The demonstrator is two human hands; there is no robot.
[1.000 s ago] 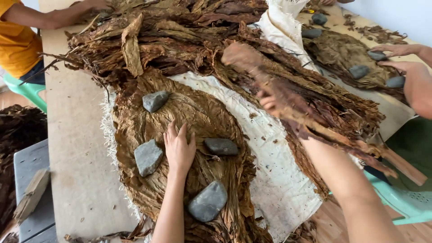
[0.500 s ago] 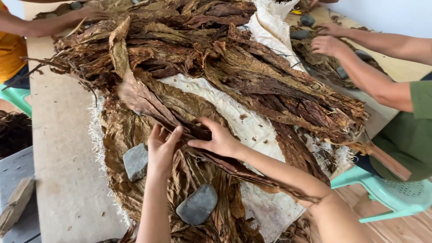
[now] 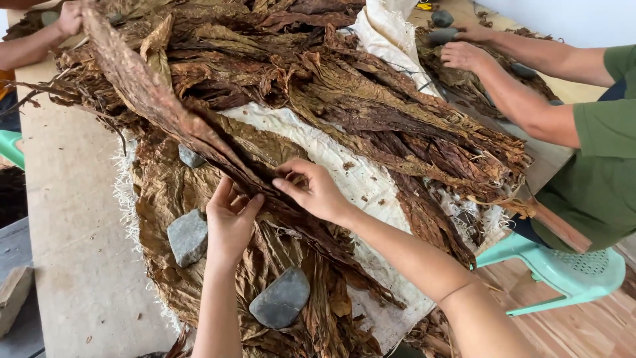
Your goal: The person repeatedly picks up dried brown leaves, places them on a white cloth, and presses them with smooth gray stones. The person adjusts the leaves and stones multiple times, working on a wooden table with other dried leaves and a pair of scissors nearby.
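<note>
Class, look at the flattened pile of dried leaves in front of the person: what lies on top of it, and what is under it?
On the flattened leaf pile lie three grey stones and both hands. A frayed white cloth shows at its edges; how far under it runs is covered.

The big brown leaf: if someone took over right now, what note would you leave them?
Left hand: fingers on the long dried leaf, pressing it against the flattened stack of leaves.
Right hand: fingertips pinching the same leaf's edge, just beside the left hand.
Things: three grey stones lie on the stack, which rests on a white woven cloth; a large heap of loose leaves lies behind.
Done: a stack is laid flat and weighted.
Left: this leaf lies narrow and crumpled, not yet spread; most of the heap remains. Other people's hands work at the table's far ends.
</note>
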